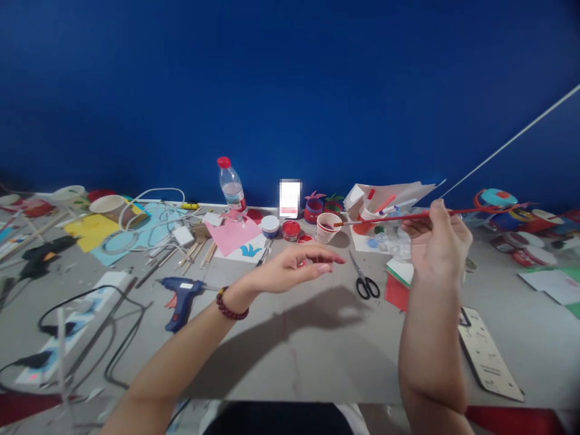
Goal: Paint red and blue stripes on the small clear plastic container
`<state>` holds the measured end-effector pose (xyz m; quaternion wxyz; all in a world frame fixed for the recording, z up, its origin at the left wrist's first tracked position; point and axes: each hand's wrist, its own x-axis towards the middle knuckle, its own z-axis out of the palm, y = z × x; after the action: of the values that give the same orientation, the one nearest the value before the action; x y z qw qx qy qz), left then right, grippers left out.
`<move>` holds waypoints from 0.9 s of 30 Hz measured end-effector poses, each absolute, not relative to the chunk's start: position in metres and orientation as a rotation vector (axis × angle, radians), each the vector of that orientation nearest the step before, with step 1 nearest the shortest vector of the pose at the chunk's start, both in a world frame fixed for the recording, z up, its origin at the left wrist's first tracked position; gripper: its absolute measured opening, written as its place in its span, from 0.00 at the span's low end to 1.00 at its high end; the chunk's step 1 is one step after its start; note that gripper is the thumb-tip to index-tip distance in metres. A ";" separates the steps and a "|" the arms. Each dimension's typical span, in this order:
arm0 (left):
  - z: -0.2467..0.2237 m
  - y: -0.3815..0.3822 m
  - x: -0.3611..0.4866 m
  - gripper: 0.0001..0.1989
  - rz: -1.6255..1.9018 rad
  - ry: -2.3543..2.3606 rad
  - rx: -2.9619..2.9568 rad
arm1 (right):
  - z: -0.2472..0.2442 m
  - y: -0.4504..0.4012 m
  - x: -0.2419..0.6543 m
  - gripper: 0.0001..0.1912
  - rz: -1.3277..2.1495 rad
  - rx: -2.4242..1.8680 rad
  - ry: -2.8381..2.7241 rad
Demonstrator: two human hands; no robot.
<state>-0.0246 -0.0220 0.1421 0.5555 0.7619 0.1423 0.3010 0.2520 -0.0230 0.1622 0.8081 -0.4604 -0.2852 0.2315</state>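
Note:
In my right hand (438, 244), raised at the right, a thin red paintbrush (385, 219) is pinched, lying nearly level. Its tip points left and shows in front of the rim of a paper cup (327, 228); I cannot tell whether they touch. My left hand (294, 266) hovers over the table's middle, fingers stretched out, holding nothing. Just behind it are an opened jar of red paint (290, 229) and a white-lidded jar (270, 226). Something red below the left hand is mostly hidden. Black-handled scissors (366, 286) lie between the hands.
Left of my arm lie a blue glue gun (182, 299) and a power strip (77, 326) with cables. A water bottle (232, 188) stands at the back beside pink paper (233, 232). Several painted cups and jars crowd the right, near a pale board (489, 353).

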 end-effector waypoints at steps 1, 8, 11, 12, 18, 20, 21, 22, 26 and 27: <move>0.141 -0.027 -0.027 0.17 0.697 0.326 1.791 | 0.162 -0.023 0.251 0.22 0.507 -0.986 -0.607; 0.115 -0.046 -0.050 0.30 0.638 0.582 1.736 | 0.168 -0.025 0.248 0.20 0.468 -0.999 -0.583; 0.105 -0.045 -0.056 0.33 0.655 0.674 1.629 | 0.170 -0.025 0.251 0.19 0.432 -0.991 -0.554; 0.103 -0.044 -0.057 0.34 0.661 0.708 1.605 | 0.170 -0.024 0.253 0.19 0.418 -0.984 -0.539; 0.104 -0.040 -0.056 0.42 0.681 0.814 1.620 | 0.164 -0.018 0.263 0.17 0.408 -0.995 -0.520; 0.107 -0.038 -0.055 0.41 0.662 0.839 1.654 | 0.160 -0.016 0.264 0.18 0.420 -0.997 -0.532; 0.109 -0.036 -0.055 0.38 0.662 0.870 1.681 | 0.159 -0.016 0.263 0.18 0.428 -0.996 -0.538; 0.110 -0.033 -0.054 0.35 0.673 0.915 1.722 | 0.158 -0.015 0.262 0.19 0.439 -0.996 -0.545; 0.115 -0.017 -0.053 0.24 0.761 1.077 1.930 | 0.157 -0.015 0.257 0.22 0.475 -1.009 -0.565; 0.115 -0.012 -0.053 0.22 0.771 1.077 1.980 | 0.157 -0.015 0.255 0.22 0.477 -1.014 -0.565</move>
<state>-0.0525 -0.0121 0.1151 0.3706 0.7721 0.4198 0.3005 0.2552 -0.0147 0.1570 0.8094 -0.4745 -0.2645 0.2231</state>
